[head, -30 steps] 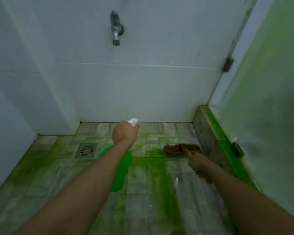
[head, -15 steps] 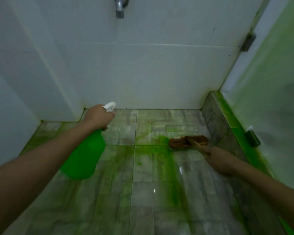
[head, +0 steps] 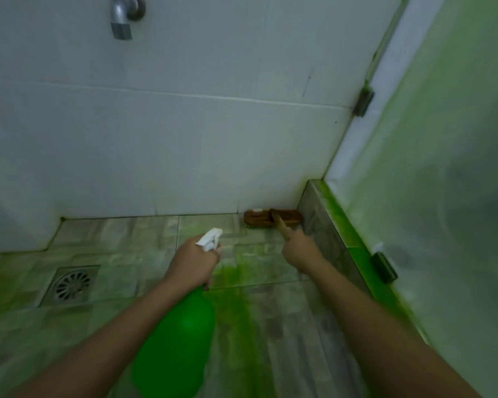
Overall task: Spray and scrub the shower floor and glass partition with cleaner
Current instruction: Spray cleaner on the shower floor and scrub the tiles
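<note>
My right hand [head: 299, 248] holds brush [head: 272, 218] — now pushed into far corner; left hand [head: 193, 264] grips spray bottle [head: 176, 349] — floor [head: 121, 242] scrub reaches wall.

I see a glossy green plastic bottle [head: 179, 346], a brown wooden brush [head: 272, 217], a dull metal drain [head: 72, 285], glossy wet floor tiles [head: 133, 242], smooth white wall tiles [head: 184, 139].

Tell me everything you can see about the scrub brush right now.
The scrub brush has a brown, wooden-looking head with short bristles underneath and a handle of the same colour slanting back to the right hand, which grips it. The head lies flat on the shower floor, pushed into the far right corner against the white wall and the stone curb.
</note>
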